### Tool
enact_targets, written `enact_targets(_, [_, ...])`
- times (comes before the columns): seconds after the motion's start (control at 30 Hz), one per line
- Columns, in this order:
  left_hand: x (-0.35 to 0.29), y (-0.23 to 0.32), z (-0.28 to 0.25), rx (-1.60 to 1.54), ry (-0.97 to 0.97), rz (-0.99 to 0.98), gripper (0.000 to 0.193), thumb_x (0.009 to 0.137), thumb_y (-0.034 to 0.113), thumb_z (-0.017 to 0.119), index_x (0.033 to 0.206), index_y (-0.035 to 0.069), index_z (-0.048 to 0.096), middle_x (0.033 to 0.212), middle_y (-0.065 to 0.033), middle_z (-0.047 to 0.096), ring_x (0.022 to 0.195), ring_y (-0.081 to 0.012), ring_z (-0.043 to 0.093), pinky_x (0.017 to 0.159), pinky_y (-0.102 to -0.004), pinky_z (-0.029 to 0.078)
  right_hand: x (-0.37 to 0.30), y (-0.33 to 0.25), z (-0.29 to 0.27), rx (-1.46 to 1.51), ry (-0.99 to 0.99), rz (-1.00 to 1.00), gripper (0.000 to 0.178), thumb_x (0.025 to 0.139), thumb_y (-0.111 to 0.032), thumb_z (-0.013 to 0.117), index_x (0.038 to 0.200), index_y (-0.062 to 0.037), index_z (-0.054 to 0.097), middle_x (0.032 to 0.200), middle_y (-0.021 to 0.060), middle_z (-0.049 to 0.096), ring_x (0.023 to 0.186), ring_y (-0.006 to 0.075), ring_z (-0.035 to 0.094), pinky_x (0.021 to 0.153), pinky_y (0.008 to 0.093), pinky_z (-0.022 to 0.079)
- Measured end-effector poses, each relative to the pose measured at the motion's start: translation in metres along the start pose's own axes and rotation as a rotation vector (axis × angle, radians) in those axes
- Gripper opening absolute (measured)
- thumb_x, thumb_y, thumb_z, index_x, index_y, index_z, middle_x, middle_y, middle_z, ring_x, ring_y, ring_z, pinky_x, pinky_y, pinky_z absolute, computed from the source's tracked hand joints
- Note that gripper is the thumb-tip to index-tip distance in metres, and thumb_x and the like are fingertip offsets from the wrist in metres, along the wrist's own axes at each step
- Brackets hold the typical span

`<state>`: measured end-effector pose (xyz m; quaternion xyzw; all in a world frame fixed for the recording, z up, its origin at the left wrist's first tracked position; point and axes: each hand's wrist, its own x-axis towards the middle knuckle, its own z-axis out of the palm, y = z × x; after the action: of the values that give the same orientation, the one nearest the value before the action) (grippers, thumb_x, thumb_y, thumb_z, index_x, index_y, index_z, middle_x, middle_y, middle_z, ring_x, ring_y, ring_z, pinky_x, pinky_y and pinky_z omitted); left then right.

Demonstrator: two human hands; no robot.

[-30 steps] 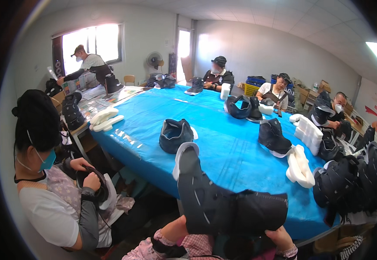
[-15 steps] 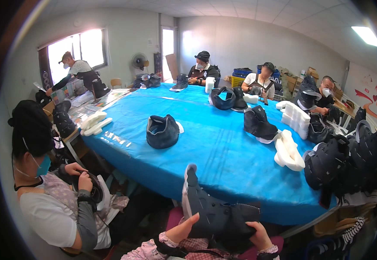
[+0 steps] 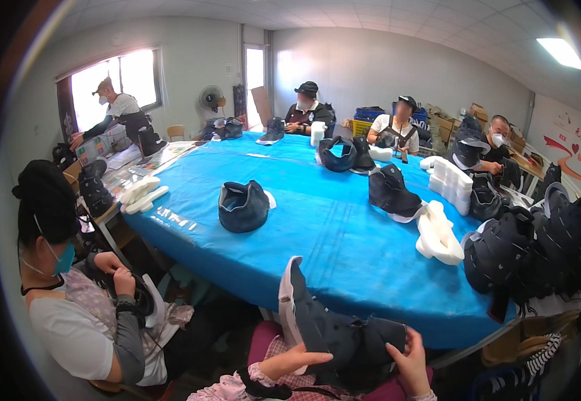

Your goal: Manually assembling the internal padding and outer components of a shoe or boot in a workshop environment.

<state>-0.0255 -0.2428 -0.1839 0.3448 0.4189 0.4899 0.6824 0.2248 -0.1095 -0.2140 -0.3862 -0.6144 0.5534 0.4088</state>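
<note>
Close to me, at the table's near edge, is a dark boot upper (image 3: 344,327) with a pale grey edge along its raised left end. My left hand (image 3: 292,361) grips its lower left part, thumb stretched along the dark surface. At the other end, my right hand (image 3: 411,364) has the edge pinched, its thumb on the near face and fingers behind. The underside of the upper and some of my left fingers are hidden. Another dark upper (image 3: 244,208) stands alone on the blue-covered table (image 3: 317,230), ahead of my hands.
White foam pieces (image 3: 439,234) lie at right, beside more dark uppers (image 3: 395,190). A large pile of uppers (image 3: 501,250) fills the right edge. A seated co-worker (image 3: 77,321) holds a similar piece close on my left. Other people work around the table's far side.
My right hand has moved up, now pinching the right end's upper edge, and that end has turned. My left thumb now lies flatter across the upper. The view has shifted slightly.
</note>
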Motion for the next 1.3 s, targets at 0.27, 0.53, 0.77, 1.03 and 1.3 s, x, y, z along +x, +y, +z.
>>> enact_targets(0.27, [-0.008,-0.014,0.000,0.701,-0.154,0.596,0.018,0.082,0.009,0.058,0.098,0.000,0.059,0.095,-0.0105,0.058,0.088,-0.0223,0.054,0.078,-0.0331,0.044,-0.005,-0.072,0.033,-0.616,-0.124,-0.764,0.029,0.081,-0.007,0.063,0.109,-0.0013,0.059,0.110,0.0142,0.060,0.098,0.0312,0.056,0.087,0.0371,0.044])
enact_targets(0.53, [-0.013,-0.017,0.009,1.111,-0.145,0.757,0.037,0.071,0.018,0.062,0.102,-0.002,0.056,0.094,-0.0223,0.059,0.088,-0.0397,0.056,0.081,-0.0411,0.047,0.015,-0.021,0.063,-0.924,-0.444,-0.279,0.030,0.093,-0.032,0.050,0.097,-0.0068,0.067,0.065,0.0125,0.060,0.073,0.0326,0.057,0.069,0.0385,0.047])
enact_targets(0.77, [-0.017,-0.019,0.001,1.101,-0.236,0.335,0.036,0.074,0.023,0.063,0.100,-0.001,0.058,0.097,-0.0224,0.060,0.091,-0.0378,0.056,0.081,-0.0407,0.046,0.014,-0.030,0.073,-0.649,-0.203,-0.461,0.056,0.074,-0.031,0.075,0.116,0.0005,0.055,0.095,0.0166,0.059,0.092,0.0318,0.054,0.081,0.0381,0.045])
enact_targets(1.03, [-0.012,-0.024,-0.019,0.156,0.119,0.147,0.055,0.081,0.007,0.065,0.131,0.002,0.044,0.121,-0.0054,0.052,0.112,-0.0164,0.049,0.093,-0.0300,0.042,0.027,-0.059,0.068,-0.718,-0.188,-0.664,0.064,0.082,-0.027,0.068,0.133,0.0008,0.041,0.104,0.0110,0.062,0.099,0.0279,0.056,0.090,0.0383,0.039])
enact_targets(1.3, [-0.028,0.007,-0.042,-0.117,0.331,0.158,0.057,0.076,0.005,0.062,0.129,-0.003,0.043,0.122,-0.0116,0.054,0.111,-0.0240,0.054,0.097,-0.0356,0.042,0.024,-0.001,0.043,0.022,-0.193,-0.013,0.052,0.085,-0.026,0.069,0.121,0.0043,0.047,0.109,0.0106,0.060,0.098,0.0160,0.058,0.084,0.0289,0.047])
